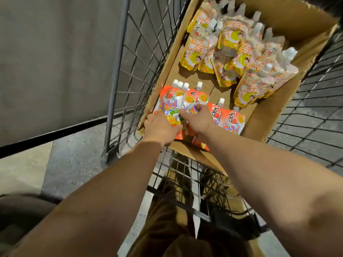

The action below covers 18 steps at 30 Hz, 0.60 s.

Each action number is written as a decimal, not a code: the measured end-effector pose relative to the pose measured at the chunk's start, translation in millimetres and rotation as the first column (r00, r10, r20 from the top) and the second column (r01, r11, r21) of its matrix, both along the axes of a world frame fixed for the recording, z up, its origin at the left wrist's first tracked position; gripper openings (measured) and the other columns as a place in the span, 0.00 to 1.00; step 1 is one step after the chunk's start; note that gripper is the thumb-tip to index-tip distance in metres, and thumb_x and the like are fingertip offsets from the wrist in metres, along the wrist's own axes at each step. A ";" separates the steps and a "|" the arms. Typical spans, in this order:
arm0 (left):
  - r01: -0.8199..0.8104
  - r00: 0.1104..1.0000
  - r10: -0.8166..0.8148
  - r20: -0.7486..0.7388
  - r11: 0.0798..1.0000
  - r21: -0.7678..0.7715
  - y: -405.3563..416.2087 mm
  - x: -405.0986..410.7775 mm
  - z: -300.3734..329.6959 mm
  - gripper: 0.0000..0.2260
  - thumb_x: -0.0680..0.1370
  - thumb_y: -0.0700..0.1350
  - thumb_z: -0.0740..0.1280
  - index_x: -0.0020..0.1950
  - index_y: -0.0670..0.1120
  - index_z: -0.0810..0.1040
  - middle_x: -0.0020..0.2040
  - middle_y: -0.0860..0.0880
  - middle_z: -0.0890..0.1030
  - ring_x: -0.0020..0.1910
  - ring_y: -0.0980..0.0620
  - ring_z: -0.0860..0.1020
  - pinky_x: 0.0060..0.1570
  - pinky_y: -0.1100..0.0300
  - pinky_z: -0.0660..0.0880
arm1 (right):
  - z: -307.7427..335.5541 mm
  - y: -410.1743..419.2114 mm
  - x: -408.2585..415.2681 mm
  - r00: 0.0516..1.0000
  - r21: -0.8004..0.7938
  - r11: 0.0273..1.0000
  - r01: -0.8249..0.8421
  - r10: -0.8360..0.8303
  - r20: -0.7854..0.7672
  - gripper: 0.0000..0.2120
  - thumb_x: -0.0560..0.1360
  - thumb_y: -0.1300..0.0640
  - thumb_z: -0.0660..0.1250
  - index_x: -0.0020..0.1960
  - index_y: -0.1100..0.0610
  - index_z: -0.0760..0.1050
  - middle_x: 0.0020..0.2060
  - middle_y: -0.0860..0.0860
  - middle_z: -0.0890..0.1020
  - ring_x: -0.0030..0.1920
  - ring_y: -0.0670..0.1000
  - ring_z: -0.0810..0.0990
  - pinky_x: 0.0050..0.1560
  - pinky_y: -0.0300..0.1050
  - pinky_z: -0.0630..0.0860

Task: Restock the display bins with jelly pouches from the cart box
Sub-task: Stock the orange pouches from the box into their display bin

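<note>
Both hands down in the open brown cardboard box (274, 115) in the black wire cart (141, 52). Left hand (161, 127) curled round the near-left stack of orange spouted jelly pouches (171, 104); right hand (199, 120) pinches the next overlapping ones. Yellow-orange pouches (237, 51) lie at the far end. Likely soft, floppy, slick film; moderately heavy bunched. Best gripped across the bodies, not the white caps (180, 84).
</note>
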<state>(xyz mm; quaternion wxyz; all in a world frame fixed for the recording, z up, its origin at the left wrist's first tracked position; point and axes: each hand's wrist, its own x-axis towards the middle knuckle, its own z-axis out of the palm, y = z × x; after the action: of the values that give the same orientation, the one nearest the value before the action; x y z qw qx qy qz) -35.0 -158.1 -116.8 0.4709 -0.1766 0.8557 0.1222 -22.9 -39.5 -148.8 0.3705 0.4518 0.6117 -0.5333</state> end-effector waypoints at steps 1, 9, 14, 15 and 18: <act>-0.003 1.000 0.003 0.001 1.000 0.011 -0.1 -1.0 -0.8 0.35 0.71 0.60 0.72 0.70 0.44 0.65 0.66 0.40 0.68 0.67 0.40 0.67 0.65 0.51 0.66 | -2.1 1.4 0.4 1.000 -0.016 1.000 0.013 -0.013 0.022 0.19 0.75 0.53 0.70 0.60 0.55 0.65 0.37 0.51 0.76 0.24 0.46 0.72 0.21 0.35 0.65; -0.140 0.990 0.141 0.006 0.973 0.181 -9.0 -0.1 0.2 0.34 0.66 0.52 0.79 0.65 0.46 0.66 0.59 0.49 0.77 0.55 0.49 0.76 0.53 0.58 0.70 | 5.4 1.2 8.6 0.991 -0.132 0.982 0.137 -0.137 0.011 0.11 0.79 0.57 0.64 0.40 0.57 0.67 0.30 0.54 0.76 0.23 0.48 0.75 0.20 0.34 0.67; -0.194 0.979 0.203 -0.008 0.947 0.257 6.3 3.7 22.2 0.41 0.60 0.54 0.81 0.68 0.48 0.67 0.59 0.51 0.77 0.59 0.51 0.76 0.58 0.60 0.72 | 35.0 16.5 22.6 0.953 -0.281 0.912 0.298 -0.302 0.030 0.05 0.81 0.61 0.59 0.55 0.59 0.73 0.46 0.57 0.84 0.44 0.57 0.84 0.45 0.57 0.82; -0.195 0.980 0.199 0.018 0.937 0.289 10.1 3.7 28.0 0.36 0.61 0.53 0.81 0.64 0.48 0.70 0.55 0.53 0.79 0.55 0.53 0.79 0.54 0.64 0.75 | 42.3 21.6 27.1 0.949 -0.286 0.907 0.308 -0.315 0.021 0.05 0.81 0.62 0.59 0.53 0.58 0.73 0.44 0.56 0.84 0.42 0.55 0.84 0.45 0.56 0.81; -0.153 0.988 0.138 0.066 0.921 0.359 22.4 6.8 56.6 0.31 0.66 0.50 0.80 0.64 0.47 0.71 0.50 0.54 0.76 0.44 0.58 0.73 0.29 0.76 0.66 | 67.0 36.1 40.1 0.917 -0.331 0.870 0.366 -0.397 -0.028 0.11 0.81 0.60 0.59 0.61 0.60 0.74 0.52 0.60 0.83 0.50 0.61 0.83 0.52 0.63 0.79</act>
<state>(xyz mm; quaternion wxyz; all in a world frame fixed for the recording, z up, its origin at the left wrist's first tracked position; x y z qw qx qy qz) -28.2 -135.6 -60.2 0.5019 -0.1521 0.7934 0.3091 17.1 -3.4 -81.8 0.2962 0.4718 0.4330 -0.7086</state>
